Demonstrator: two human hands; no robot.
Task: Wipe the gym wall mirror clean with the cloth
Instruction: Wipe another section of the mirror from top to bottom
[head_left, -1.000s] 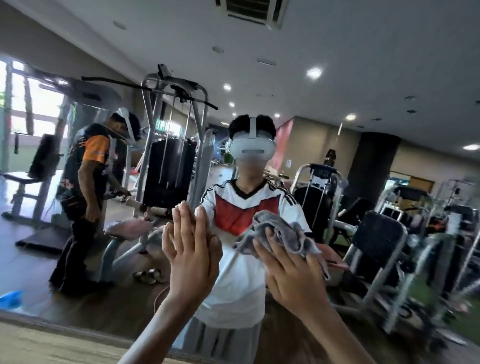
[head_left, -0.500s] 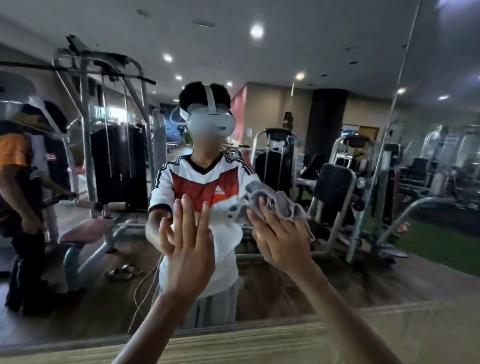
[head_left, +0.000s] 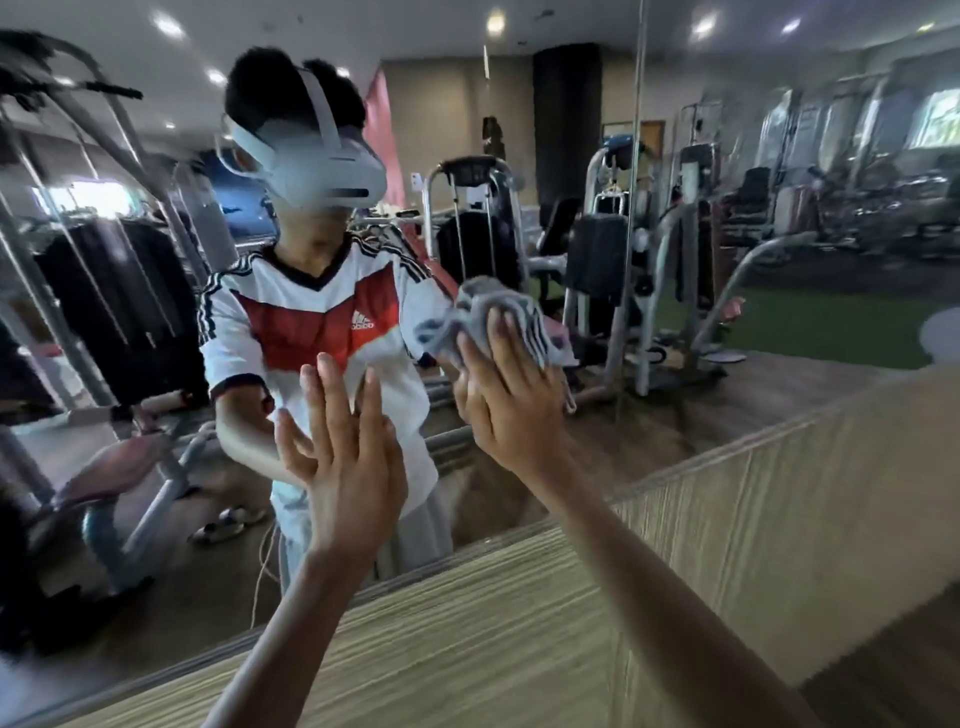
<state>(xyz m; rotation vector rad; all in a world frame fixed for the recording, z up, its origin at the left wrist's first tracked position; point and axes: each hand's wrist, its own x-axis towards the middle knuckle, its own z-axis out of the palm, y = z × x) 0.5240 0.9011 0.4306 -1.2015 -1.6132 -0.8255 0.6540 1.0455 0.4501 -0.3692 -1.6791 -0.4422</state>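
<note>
The wall mirror (head_left: 810, 291) fills the upper view and reflects the gym and a person in a white and red shirt. My right hand (head_left: 511, 410) presses a crumpled grey cloth (head_left: 470, 314) against the glass with its fingers stretched up over it; a corner of the cloth hangs beside my wrist. My left hand (head_left: 345, 457) lies flat on the mirror, lower and to the left, fingers straight and slightly spread, holding nothing.
A wood-grain panel (head_left: 493, 639) runs below the mirror's bottom edge and turns a corner at the right (head_left: 789, 499). A vertical seam (head_left: 638, 156) splits the mirror panes right of the cloth. Weight machines show only as reflections.
The view has swung right and closer to the glass. My right hand with the cloth has slid up and to the right across the mirror. My left hand stays flat on the glass.
</note>
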